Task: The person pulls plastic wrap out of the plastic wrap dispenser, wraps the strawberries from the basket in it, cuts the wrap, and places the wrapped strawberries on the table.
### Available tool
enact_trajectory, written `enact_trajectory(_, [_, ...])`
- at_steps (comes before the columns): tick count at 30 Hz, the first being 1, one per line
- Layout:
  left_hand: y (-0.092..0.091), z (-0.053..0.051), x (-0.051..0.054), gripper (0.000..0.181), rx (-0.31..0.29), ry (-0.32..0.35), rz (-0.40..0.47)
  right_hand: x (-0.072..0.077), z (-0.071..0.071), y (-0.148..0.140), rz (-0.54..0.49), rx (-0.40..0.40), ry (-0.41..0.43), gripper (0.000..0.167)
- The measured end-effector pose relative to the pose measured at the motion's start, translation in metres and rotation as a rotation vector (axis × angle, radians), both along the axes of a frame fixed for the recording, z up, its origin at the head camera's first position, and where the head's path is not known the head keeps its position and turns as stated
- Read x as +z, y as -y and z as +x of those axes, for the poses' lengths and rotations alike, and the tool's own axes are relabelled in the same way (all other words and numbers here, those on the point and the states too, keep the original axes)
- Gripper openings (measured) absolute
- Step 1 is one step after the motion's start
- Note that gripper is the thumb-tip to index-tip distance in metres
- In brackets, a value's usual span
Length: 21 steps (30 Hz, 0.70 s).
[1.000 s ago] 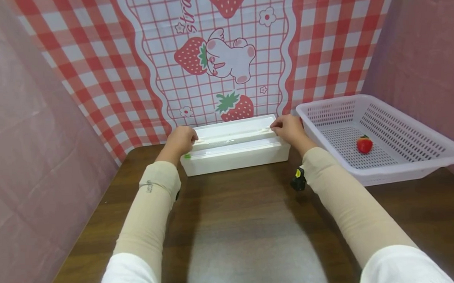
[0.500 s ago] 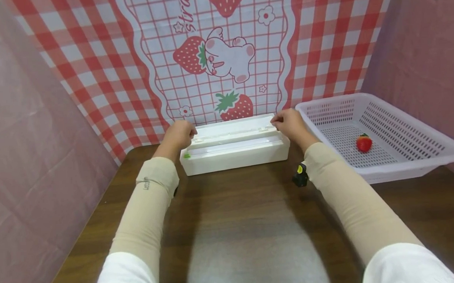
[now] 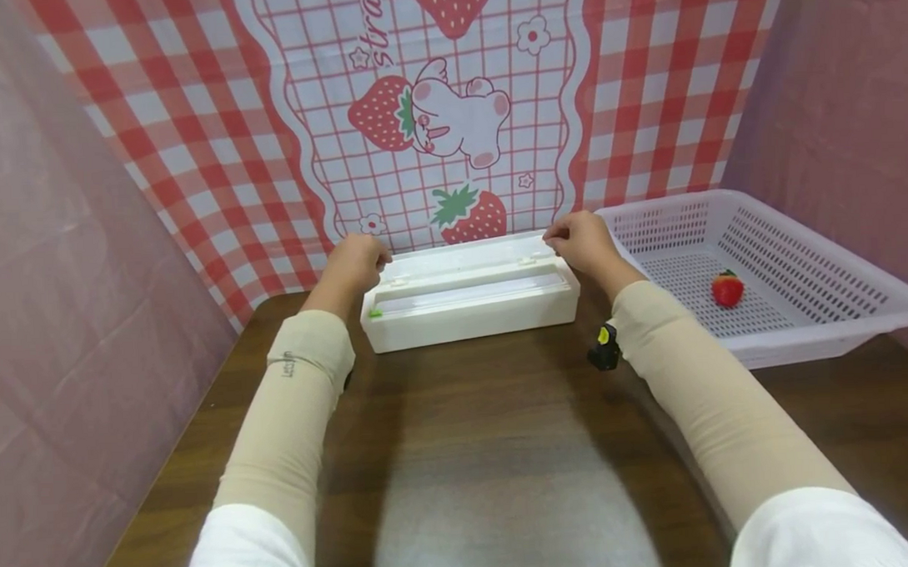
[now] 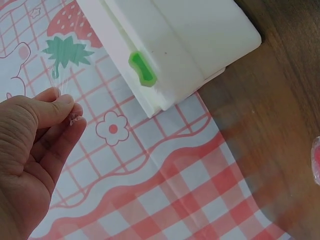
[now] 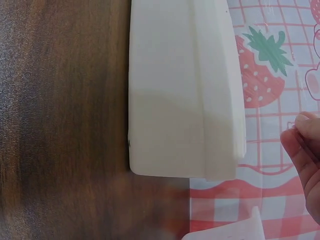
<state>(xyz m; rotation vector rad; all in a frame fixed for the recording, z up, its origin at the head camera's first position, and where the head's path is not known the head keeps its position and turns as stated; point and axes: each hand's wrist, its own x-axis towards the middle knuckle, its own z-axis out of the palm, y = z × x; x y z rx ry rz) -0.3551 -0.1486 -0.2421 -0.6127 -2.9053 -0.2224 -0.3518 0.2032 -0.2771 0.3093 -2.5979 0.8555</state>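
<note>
A long white cling film dispenser (image 3: pixel 473 318) with a green slider (image 4: pixel 142 68) on its edge stands on the table. Clear cling film (image 4: pixel 64 80) stretches up behind it, hard to see in the head view. My left hand (image 3: pixel 357 262) pinches one corner of the film between thumb and fingers, above the dispenser's left end. At the other end, my right hand (image 3: pixel 584 244) pinches the opposite corner between thumb and forefinger. Both hands are raised slightly above the dispenser's back, apart from its body.
On the right stands a white perforated plastic basket (image 3: pixel 801 338) with one red strawberry (image 3: pixel 728 290) in it. Close behind the dispenser hangs a red checked cloth (image 3: pixel 635 102) with strawberry prints. A partly visible reddish item (image 4: pixel 316 160) lies at the left wrist view's edge.
Both hands have moved slightly up and away from the dispenser, drawing the film's edge with them. The dispenser and the basket stay where they were.
</note>
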Motion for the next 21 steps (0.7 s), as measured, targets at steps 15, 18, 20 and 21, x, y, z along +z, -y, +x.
enact_trajectory(15, [0.001,0.003,0.011,0.033,0.019,-0.032,-0.001,0.014,0.006,-0.001,-0.047,0.016,0.022,0.014])
enact_trajectory(18, [0.001,0.004,0.015,0.03,0.024,-0.056,-0.017,0.017,0.005,0.0,-0.045,0.005,0.03,0.015])
enact_trajectory(20, [0.0,0.005,0.017,0.029,0.022,-0.074,-0.025,0.019,0.005,0.0,-0.049,0.002,0.039,0.016])
enact_trajectory(21, [0.0,0.005,0.018,0.03,0.02,-0.078,-0.021,0.02,0.005,0.0,-0.05,0.0,0.039,0.016])
